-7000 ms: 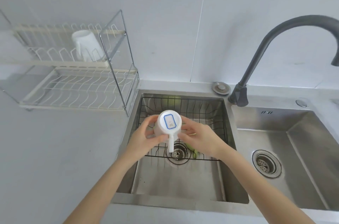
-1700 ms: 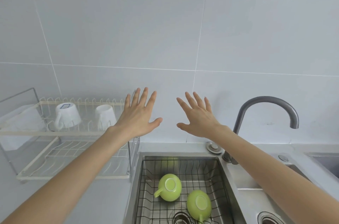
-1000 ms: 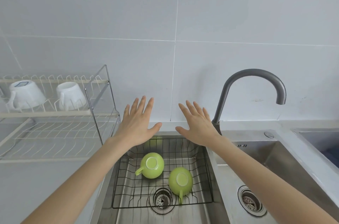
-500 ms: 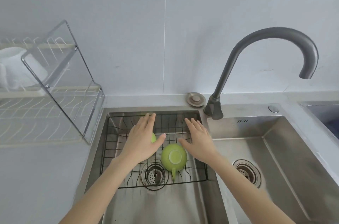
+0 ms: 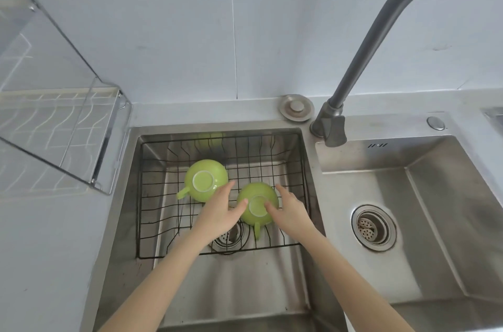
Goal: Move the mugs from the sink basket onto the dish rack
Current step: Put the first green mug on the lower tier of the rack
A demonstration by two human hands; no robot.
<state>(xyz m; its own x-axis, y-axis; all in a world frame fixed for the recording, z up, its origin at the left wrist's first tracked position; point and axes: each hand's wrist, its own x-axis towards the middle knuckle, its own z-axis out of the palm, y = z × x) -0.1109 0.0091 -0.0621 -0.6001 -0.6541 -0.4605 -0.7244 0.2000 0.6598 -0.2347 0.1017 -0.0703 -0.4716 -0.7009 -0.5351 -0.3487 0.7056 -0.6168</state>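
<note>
Head camera view, looking down into the left basin of a steel double sink [image 5: 272, 291], where a black wire sink basket [image 5: 223, 150] holds two green mugs, both upside down. At frame centre, the nearer green mug [image 5: 255, 197] sits between both hands, its handle pointing toward the bottom of the frame. Left hand [image 5: 219, 213] is open, fingers spread, thumb touching the mug's left side. Right hand [image 5: 292, 212] is open too, thumb resting on its upturned base. Neither has closed around it. Just up-left lies the other green mug [image 5: 205, 179]. Dish rack [image 5: 62, 125] stands on the table at left; a dark faucet [image 5: 381, 40] arches at upper right.
</note>
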